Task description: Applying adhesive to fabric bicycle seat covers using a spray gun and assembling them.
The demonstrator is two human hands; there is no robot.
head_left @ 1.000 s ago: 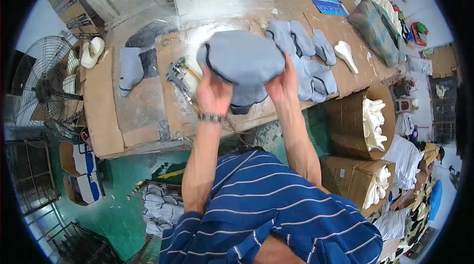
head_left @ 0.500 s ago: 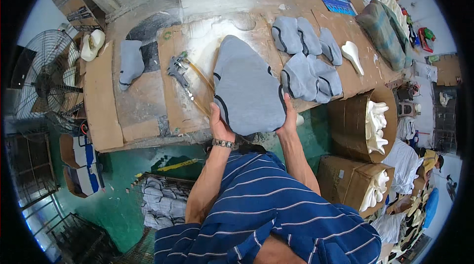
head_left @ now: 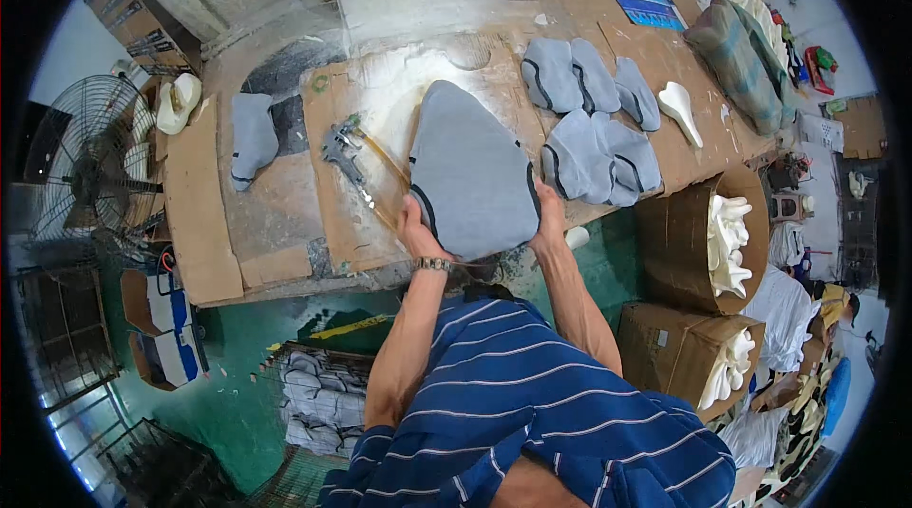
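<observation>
A grey bicycle saddle cover (head_left: 472,166) with black edge strips is held up over the near edge of the workbench, its narrow end pointing away from me. My left hand (head_left: 420,230) is closed on its lower left side, thumb along the edge. On the lower right side, my right hand (head_left: 550,215) grips it the same way; fingers beneath are mostly hidden. Just left of the cover lies a spray gun (head_left: 344,154) with a yellowish hose (head_left: 380,158). Several smaller grey covers (head_left: 581,154) rest to the right, and another grey cover (head_left: 253,137) lies far left.
A white saddle-shaped piece (head_left: 678,113) lies near the bench's right end, beside a rolled cloth bundle (head_left: 746,57). Cardboard boxes (head_left: 679,223) with white pieces stand at right. A wire fan (head_left: 95,156) is at left; a rack of grey pieces (head_left: 318,403) stands below the bench.
The far tip of the grey cover sits slightly lower in the picture, and the cover appears a little more tilted. Both hands keep their hold; the whole view has shifted slightly.
</observation>
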